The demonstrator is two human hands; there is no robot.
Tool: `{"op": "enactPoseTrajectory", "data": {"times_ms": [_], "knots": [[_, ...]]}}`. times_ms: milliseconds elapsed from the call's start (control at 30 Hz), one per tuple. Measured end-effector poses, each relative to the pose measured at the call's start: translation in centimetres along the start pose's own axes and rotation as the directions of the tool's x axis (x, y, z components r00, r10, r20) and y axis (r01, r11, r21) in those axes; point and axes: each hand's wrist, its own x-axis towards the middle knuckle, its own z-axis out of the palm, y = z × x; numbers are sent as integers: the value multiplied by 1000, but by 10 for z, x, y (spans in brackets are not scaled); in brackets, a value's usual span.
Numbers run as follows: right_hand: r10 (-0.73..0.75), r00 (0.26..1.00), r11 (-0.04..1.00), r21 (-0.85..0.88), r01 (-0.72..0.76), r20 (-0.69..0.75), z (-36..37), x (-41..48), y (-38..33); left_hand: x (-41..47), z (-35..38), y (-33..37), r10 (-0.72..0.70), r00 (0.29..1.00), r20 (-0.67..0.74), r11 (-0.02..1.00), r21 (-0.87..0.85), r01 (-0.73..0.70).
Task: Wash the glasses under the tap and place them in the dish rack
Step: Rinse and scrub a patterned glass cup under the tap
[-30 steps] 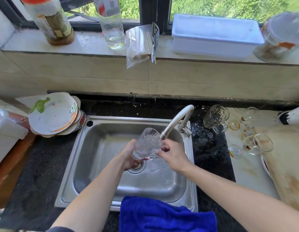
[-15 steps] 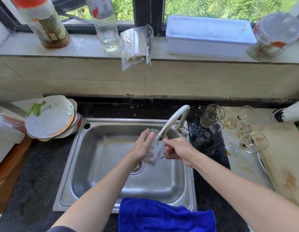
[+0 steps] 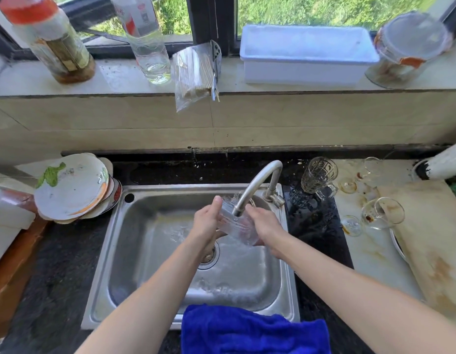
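Steel tap [image 3: 255, 185], sink [image 3: 145, 251], perhaps stone counter [image 3: 55, 264]

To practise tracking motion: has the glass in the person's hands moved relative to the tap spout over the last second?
Yes. The glass has shifted right, from left of the tap spout tip to directly beneath it.

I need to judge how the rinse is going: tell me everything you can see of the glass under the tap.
The glass is clear, its wall ribbed or patterned, blurred by water running over it. It is held tilted over the sink, just below the spout of the tap, which pours onto it. The left hand grips its left side, the right hand its right side and lower end. Which end is the rim cannot be told.
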Motion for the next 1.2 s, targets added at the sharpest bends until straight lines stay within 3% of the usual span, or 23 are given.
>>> {"op": "enactPoseTrajectory", "data": {"times_ms": [67, 233, 367, 433, 500, 567, 633, 667, 767, 867, 933, 1000, 1100, 1200], "knots": [[-44, 999, 998, -55, 43, -26, -5, 4, -3, 1, -6, 0, -13, 999, 39, 990, 138, 7], [-23, 976, 974, -214, 71, 217, -19, 9, -13, -1, -17, 2, -156, 978, 137, 965, 234, 121], [-38, 997, 917, -393, 62, 67, -6, 11, -23, -10, 0, -4, 187, 982, 13, 885, 431, -174], [0, 999, 910, -415, 17, 42, -3, 12, -27, -10, -2, -6, 231, 973, -15, 881, 427, -202], [16, 998, 944, -330, 4, 61, -1, 11, -25, -8, -10, -9, 238, 968, -77, 909, 368, -194], [39, 995, 994, -109, -29, 89, -1, 14, -16, -8, -16, -11, 194, 972, -134, 952, 263, -153], [87, 990, 989, 106, -99, 114, 1, 12, -9, -11, -16, -11, 140, 984, -113, 977, 177, -119], [91, 991, 988, 118, -102, 93, 1, 12, -8, -12, -15, -10, 117, 991, -63, 978, 179, -104], [94, 996, 995, -23, -94, 4, -5, 15, -11, -12, -16, -1, 77, 990, 115, 938, 329, -111], [63, 994, 953, -302, -35, 84, -20, 12, -27, -12, -14, 6, 49, 969, 242, 799, 573, -183], [15, 994, 938, -346, 23, 108, -22, 16, -29, -12, -8, 6, 77, 970, 229, 722, 659, -213], [-109, 994, 943, -312, 113, 28, -16, 17, -26, -10, -3, 3, 108, 986, 126, 771, 615, -163], [-258, 965, 920, -317, 230, -51, 3, 7, -4, -1, 2, -1, 32, 999, -27, 919, 393, -19], [-184, 982, 944, -271, 189, 43, 19, 3, 15, -2, 1, -5, 47, 998, -39, 912, 410, -27]]}}
